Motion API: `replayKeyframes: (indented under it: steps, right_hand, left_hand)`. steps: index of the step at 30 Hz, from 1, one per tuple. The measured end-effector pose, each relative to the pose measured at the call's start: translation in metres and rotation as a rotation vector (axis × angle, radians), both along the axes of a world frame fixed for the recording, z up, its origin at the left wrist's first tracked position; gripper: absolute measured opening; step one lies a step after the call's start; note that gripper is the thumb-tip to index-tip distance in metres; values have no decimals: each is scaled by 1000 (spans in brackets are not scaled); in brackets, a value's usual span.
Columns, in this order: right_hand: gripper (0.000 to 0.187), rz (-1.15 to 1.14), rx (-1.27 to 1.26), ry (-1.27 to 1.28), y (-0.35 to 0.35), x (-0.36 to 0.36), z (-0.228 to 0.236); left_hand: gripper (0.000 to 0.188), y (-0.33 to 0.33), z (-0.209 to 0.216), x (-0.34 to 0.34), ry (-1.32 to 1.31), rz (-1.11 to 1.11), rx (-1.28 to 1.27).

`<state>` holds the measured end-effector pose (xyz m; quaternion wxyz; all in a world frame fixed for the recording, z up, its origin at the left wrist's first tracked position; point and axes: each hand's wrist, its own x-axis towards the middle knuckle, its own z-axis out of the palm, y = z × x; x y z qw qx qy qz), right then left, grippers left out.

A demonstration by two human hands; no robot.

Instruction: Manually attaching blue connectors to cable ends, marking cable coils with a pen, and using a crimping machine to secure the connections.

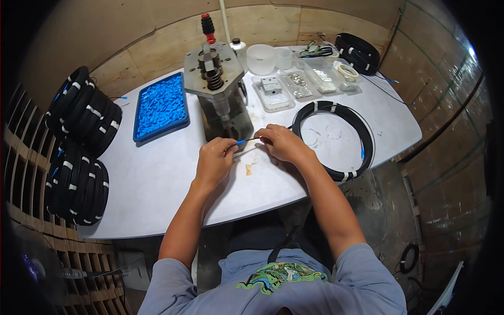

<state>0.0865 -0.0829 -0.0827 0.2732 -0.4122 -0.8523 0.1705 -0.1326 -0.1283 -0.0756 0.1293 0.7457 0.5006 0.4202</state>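
Observation:
My left hand (214,163) pinches a small blue connector (241,142) on the end of a thin black cable. Just to its right, the fingers of my right hand (285,144) are closed on the black cable (254,138). Both hands are over the white table, right in front of a metal hand press (216,93) with a red and black handle. From behind my right hand the cable seems to lead to a large black cable coil (368,137), bound with white tape. A small yellowish scrap (248,169) lies on the table below my hands.
A blue tray (138,137) full of small blue parts sits left of the press. Clear containers (287,106) with metal parts stand behind the coil, near white tubs (261,59). Taped cable coils (79,184) are stacked at the left; another coil (358,52) sits back right.

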Motion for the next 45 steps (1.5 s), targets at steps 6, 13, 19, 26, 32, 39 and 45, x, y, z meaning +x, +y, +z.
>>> replayKeyframes:
  steps: [6,13,19,26,32,39,45]
  right_hand:
    - [24,23,103,99,10,-14,-3]
    - [20,74,78,201,13,-40,-4]
    - [14,30,212,99,19,-39,-4]
    - [17,-28,225,121,20,-33,-5]
    - [31,11,190,97,20,-31,-9]
    - [39,11,128,98,16,-33,-7]
    - [40,-2,68,114,15,-35,-8]
  left_hand:
    - [10,13,-5,-15,15,46,44]
    - [10,25,-14,-31,-68,8,4]
    - [11,31,-17,-31,-61,12,0]
    - [14,38,-23,-32,-99,94,-26]
    - [15,37,-25,-33,-152,97,-99]
    - [15,35,-22,-33,-128,100,-84]
    - [16,34,-21,-35,-149,90,-75]
